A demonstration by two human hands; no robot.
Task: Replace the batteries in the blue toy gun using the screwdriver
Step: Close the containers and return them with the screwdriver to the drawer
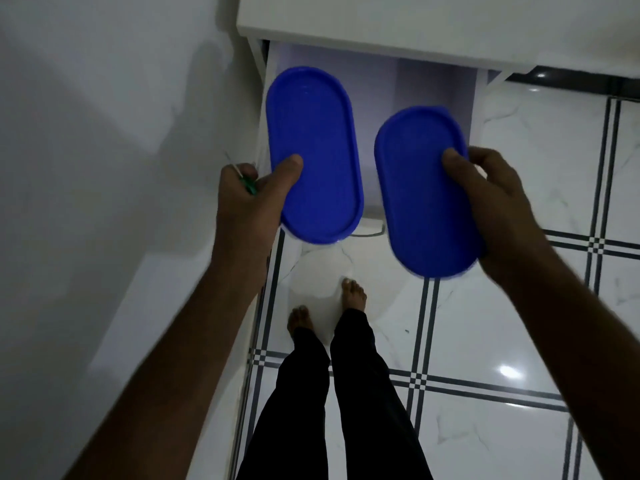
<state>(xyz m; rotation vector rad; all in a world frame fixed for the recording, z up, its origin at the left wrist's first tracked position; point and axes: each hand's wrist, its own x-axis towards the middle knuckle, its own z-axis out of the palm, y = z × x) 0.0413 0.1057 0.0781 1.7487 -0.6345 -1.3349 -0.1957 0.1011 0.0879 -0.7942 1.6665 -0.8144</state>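
My left hand [249,199] grips a blue oval-lidded container [313,154] with the thumb on its lid. The same hand also pinches a green-handled screwdriver [246,183], whose thin shaft sticks up past the knuckles. My right hand [491,202] holds a second blue oval-lidded container [424,192], thumb on the lid's right edge. Both containers hang over an open white drawer [381,84]. The blue toy gun and the batteries are not in view.
A white cabinet top [415,22] runs along the upper edge, with a white wall to the left. Below lies a glossy white tiled floor [519,323] with dark grid lines. My bare feet and black trousers [329,375] stand in front of the drawer.
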